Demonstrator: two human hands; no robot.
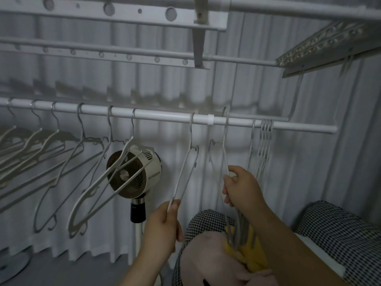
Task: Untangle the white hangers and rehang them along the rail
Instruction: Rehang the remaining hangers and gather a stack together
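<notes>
Left hand (pixel 165 221) grips one hanger (pixel 179 178); right hand (pixel 241 188) grips a second hanger (pixel 225 133).

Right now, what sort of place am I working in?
Probably a home laundry-drying corner: a rail hung with white hangers, perforated drying racks overhead, and a standing fan against a curtain.

The scene is dim and grey, lit by a low, flat light whose source is not in view. The white rail (pixel 165 116) is the brightest thing, and soft, blurred shadows lie on the curtain (pixel 319 162) just above it. The whole picture is soft and slightly grainy. Wide-angle distortion bows the rail and the upper rack bars (pixel 123 12), and the hangers (pixel 31 145) at the left edge smear out of focus.
</notes>
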